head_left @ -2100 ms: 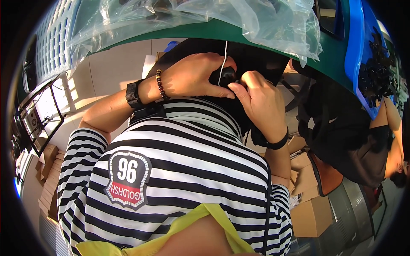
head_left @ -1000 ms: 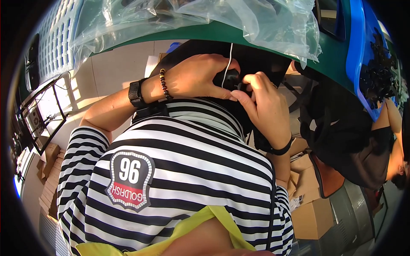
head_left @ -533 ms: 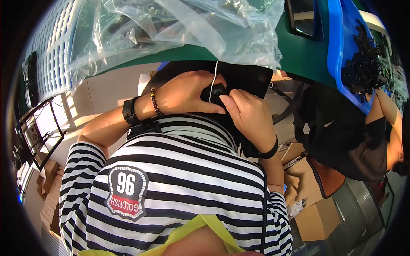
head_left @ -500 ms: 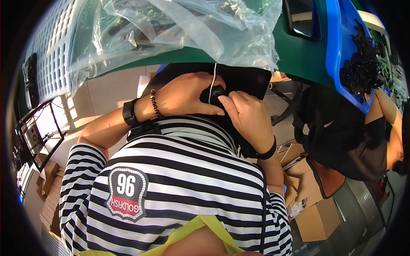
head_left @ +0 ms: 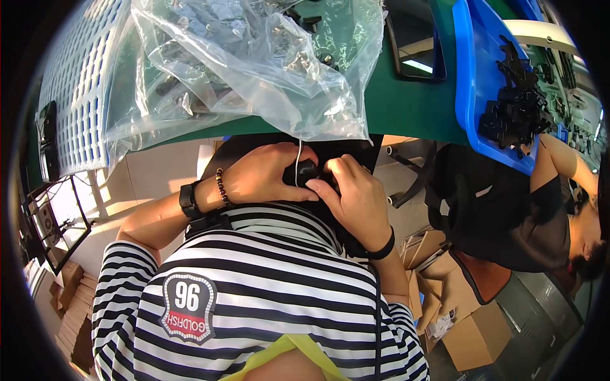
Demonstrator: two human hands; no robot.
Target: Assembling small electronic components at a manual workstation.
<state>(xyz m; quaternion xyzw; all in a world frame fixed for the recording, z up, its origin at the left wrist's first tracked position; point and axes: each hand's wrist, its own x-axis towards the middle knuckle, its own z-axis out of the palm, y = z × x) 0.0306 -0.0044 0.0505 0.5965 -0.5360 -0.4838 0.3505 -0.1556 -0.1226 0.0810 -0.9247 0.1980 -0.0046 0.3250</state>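
Observation:
My left hand curls closed around a small, rounded black piece over my lap. Its fingertips are partly hidden. A thin white cord runs down across the piece from the table edge. Right beside it, my right hand is bent inward, with thumb and fingers pinched at the piece's right side. Whatever lies between those fingers is too dark and small to name. Dark cloth lies behind both hands.
A clear plastic bag with small dark parts hangs over the green table's front edge. Beyond lies a black-framed screen device. A blue bin holds black parts. At right sits another person, above cardboard boxes.
The view has shifted, so table and hands appear lower. My right fingers have changed their bend at the black piece, the thumb now lower. My left hand keeps its hold.

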